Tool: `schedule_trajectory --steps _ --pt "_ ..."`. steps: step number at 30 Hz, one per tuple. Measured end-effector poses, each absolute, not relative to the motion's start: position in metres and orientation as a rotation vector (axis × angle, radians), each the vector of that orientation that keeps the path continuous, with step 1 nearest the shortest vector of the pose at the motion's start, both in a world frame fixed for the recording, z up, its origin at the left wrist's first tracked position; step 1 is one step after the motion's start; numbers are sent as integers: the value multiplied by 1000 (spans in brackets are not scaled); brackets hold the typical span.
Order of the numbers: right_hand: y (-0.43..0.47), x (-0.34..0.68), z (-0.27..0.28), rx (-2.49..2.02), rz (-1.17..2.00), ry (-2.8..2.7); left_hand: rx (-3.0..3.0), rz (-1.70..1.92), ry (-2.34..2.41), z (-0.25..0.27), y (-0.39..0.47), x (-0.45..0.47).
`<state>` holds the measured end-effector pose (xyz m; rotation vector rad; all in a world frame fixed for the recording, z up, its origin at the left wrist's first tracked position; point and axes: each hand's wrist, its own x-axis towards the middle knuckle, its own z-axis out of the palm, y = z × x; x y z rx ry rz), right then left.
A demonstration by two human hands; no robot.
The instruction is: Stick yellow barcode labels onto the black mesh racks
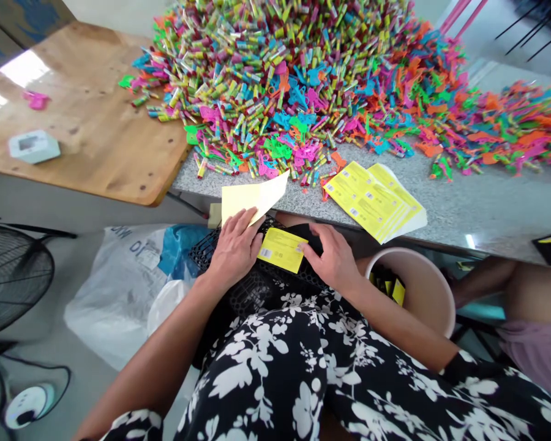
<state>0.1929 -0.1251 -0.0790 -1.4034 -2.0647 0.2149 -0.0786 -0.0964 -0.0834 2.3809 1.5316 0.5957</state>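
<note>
In front of my body, a small yellow printed label (280, 250) with a barcode lies over a black plastic crate (250, 291). My right hand (333, 257) pinches the label's right edge between thumb and finger. My left hand (236, 245) holds a pale cream paper sheet (243, 199), its right side bent upward, and that thumb is by the label's left edge. To the right, a fanned stack of yellow label sheets (367, 199) rests on the grey speckled table.
A large heap of small coloured tubes and plastic toy guns (280, 79) covers the grey table (472, 208). At left are a wooden board (92, 122) with a white device (34, 147), a fan (13, 275) and a plastic bag (114, 300). A bucket (434, 294) stands right, near another person's leg.
</note>
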Motion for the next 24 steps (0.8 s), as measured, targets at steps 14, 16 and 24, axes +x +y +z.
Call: schedule_trajectory --steps 14,16,24 --pt "-114 202 -79 -1174 195 -2217 2433 357 1192 -75 -85 -108" --pt "-114 203 -78 -1131 217 -2238 2437 357 1208 -76 -83 -106" --pt "-121 210 -70 -889 209 -2293 2507 394 1183 -77 -80 -99"
